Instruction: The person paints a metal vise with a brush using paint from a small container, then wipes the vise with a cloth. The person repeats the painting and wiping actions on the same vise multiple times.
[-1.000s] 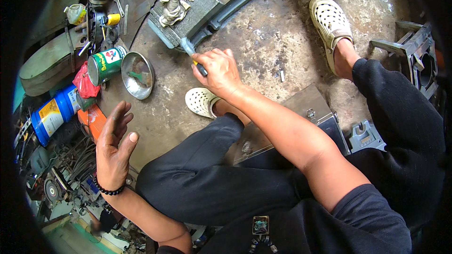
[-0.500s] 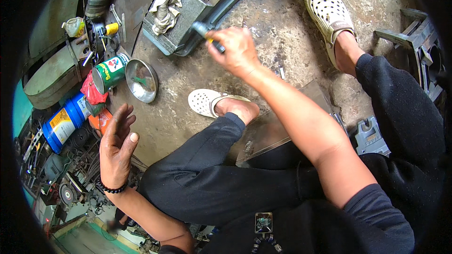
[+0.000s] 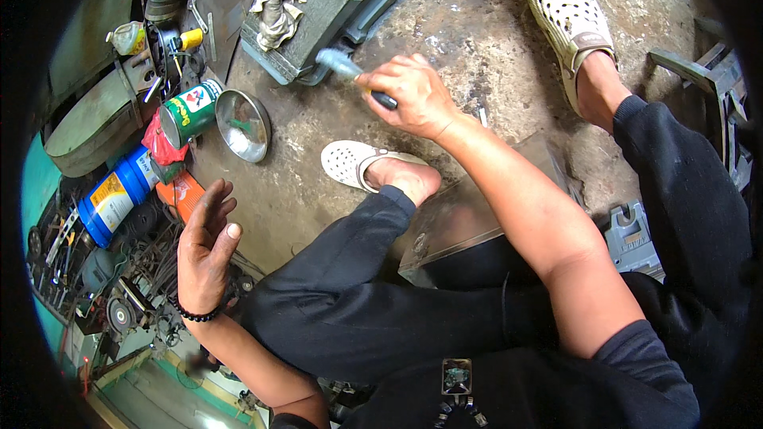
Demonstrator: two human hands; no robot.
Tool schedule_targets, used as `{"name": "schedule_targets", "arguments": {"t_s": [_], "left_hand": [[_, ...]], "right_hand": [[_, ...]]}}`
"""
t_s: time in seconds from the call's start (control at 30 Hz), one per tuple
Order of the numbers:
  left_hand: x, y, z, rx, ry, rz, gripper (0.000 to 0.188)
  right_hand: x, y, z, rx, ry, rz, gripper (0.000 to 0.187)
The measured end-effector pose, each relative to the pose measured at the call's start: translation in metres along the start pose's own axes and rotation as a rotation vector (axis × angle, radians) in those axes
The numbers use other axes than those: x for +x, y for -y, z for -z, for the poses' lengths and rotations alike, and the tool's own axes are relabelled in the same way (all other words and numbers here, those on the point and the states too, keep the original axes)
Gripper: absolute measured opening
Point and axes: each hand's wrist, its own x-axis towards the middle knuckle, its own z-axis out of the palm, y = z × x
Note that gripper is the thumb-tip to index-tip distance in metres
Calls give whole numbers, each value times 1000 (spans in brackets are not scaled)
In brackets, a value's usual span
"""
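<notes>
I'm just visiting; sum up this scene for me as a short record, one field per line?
Right hand: grips a brush-like tool, its head blurred
Left hand: open, holding nothing
Near the tool: grey metal vise, crumpled pale rag on top
To the left: metal bowl, green can, blue bucket
Footwear: cream clogs with holes
Ground: stained floor

hands (image 3: 415, 97) 2 | held tool (image 3: 338, 62) 1 | clogs (image 3: 569, 9) 2 | rag (image 3: 280, 12) 1 | bowl (image 3: 248, 148) 1 | green can (image 3: 189, 115) 1
</notes>
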Motion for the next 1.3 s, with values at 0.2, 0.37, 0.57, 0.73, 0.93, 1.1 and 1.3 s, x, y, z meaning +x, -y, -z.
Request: {"name": "schedule_targets", "arguments": {"t_s": [0.2,0.37,0.57,0.73,0.93,1.1,1.3], "left_hand": [[-9,5,-10,-8,2,44,63],[-16,5,-16,-7,-11,90,63],[-20,3,-18,-7,-11,79,62],[-17,5,-16,-3,-16,57,61],[-13,4,-14,23,-8,21,60],[-10,1,-15,54,-8,20,59],[-4,-6,-18,34,-36,31,60]], "right_hand": [[-5,-2,-15,101,205,-21,35],[7,-14,-19,134,194,-88,36],[16,-23,-19,137,141,-123,33],[16,-33,-1,149,19,-156,30],[27,-52,37,66,-49,-202,28],[30,-64,87,103,-93,-286,31],[33,-64,115,335,92,-420,30]]}}
